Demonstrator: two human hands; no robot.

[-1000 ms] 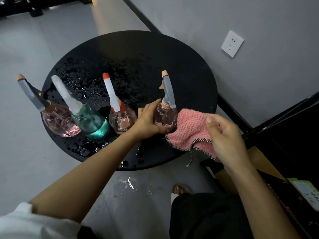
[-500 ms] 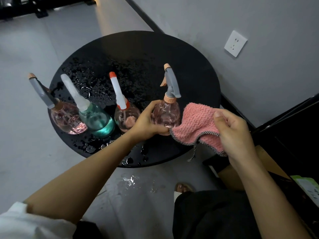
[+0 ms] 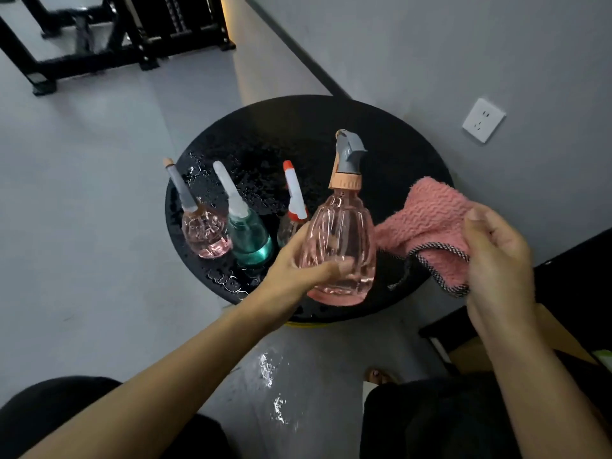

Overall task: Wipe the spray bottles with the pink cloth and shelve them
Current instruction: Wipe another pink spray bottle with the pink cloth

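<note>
**A:** Where is the pink spray bottle (image 3: 341,240) held?

**B:** It is gripped round its belly by the left hand (image 3: 298,263), over the near rim of the black round surface (image 3: 381,134).

**A:** And the pink cloth (image 3: 427,226)?

**B:** It is pinched in the right hand (image 3: 496,256), just right of the bottle. Contact cannot be told.

**A:** How is the long axis set?

**B:** Nearly upright, with the grey trigger head uppermost and the nozzle pointed away from the person.

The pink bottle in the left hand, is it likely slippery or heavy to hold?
Probably light: the pink bottle shows liquid only near its bottom. Possibly slippery: the table is wet with droplets, so its smooth wall may be wet too.
</note>
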